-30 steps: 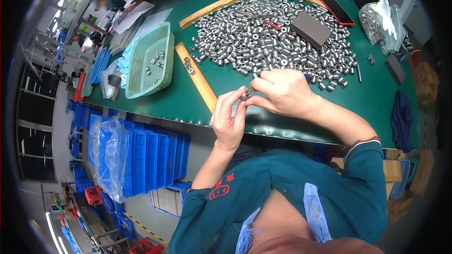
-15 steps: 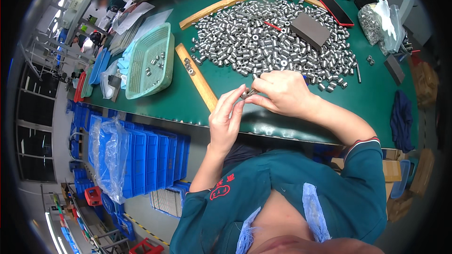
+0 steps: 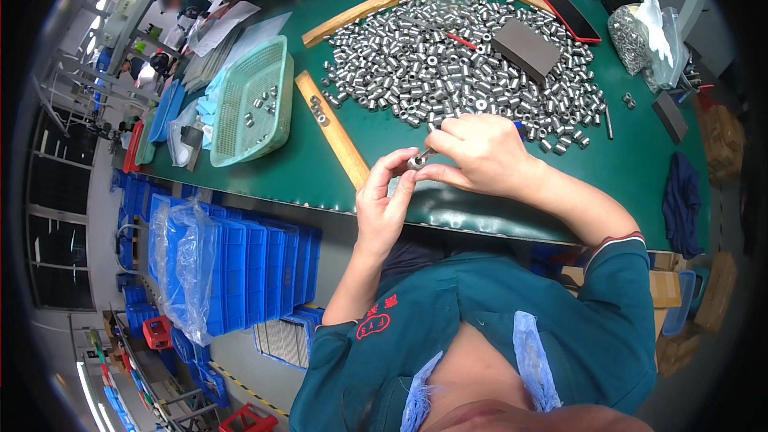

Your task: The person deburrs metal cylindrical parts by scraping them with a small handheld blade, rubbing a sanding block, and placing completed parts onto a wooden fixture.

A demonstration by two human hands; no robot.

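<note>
Head view: left fingers [image 3: 390,162] pinch a metal cylinder [image 3: 415,163], right fingers [image 3: 443,142] a thin tool [image 3: 426,152]; bare table edge [image 3: 504,232] near.

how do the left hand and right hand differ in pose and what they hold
The left hand pinches a short metal cylinder; the right hand grips a slim metal tool. The left hand points its fingers away from the body; the right hand points leftward, its back showing. Both are bare.
</note>
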